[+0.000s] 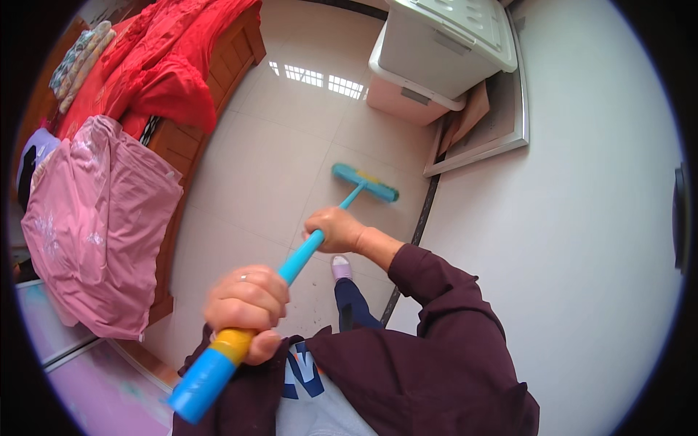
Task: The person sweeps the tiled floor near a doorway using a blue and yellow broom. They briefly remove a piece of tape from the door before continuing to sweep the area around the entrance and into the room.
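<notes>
Gripping a blue broom [299,259] two-handed, fingers closed round the handle on both.

Left hand [247,305] is wrapped on right by the yellow band [233,346], and the right hand [336,229] has the shaft further down, nearer the broom head [365,182]. That head's a bit blurry, down at the pale tile floor [254,163], ahead of a shoe [341,268]. Off left, pink cloth [102,232] and red cloth [163,73] drape over wooden furniture [236,54]; up right, a white bin [429,58] sits on a pink one [400,103] beside the wall [582,182].
</notes>
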`<state>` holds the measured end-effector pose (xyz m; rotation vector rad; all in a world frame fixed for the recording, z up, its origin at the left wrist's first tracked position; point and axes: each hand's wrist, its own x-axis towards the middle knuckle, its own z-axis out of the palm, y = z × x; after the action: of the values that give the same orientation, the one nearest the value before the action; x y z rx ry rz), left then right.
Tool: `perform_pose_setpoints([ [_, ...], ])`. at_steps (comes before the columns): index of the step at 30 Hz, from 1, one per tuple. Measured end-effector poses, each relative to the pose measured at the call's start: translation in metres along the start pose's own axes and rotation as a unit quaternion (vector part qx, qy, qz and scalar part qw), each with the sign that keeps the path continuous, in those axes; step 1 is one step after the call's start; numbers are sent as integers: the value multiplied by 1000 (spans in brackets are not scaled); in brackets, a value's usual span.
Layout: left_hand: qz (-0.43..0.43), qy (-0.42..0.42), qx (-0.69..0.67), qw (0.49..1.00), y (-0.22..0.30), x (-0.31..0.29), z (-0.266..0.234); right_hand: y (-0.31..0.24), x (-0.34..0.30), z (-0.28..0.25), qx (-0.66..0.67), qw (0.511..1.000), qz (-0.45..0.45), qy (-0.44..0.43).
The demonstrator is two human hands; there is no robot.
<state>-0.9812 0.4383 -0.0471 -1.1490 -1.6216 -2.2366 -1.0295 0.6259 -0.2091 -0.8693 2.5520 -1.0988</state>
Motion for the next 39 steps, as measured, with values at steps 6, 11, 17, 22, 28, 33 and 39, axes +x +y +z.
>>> perform_pose_setpoints([
  [6,-139,-95,114,979,-105,-45,52,155,-29,-19,-101,988,18,112],
  [11,-207,-62,93,972,-148,-63,67,198,-55,4,-89,968,140,187],
  [17,-91,-105,52,989,-60,-23,30,84,-56,35,-1,979,61,196],
  [22,-33,-42,-32,998,-2,14,10,4,-23,8,13,998,42,50],
  [28,-76,-27,173,982,-62,-39,9,88,46,21,-29,981,-22,189],
  [33,-82,71,182,977,-88,-60,3,121,73,61,-22,983,-41,177],
  [39,-55,82,169,981,-9,-7,11,27,54,66,100,987,-72,100],
])
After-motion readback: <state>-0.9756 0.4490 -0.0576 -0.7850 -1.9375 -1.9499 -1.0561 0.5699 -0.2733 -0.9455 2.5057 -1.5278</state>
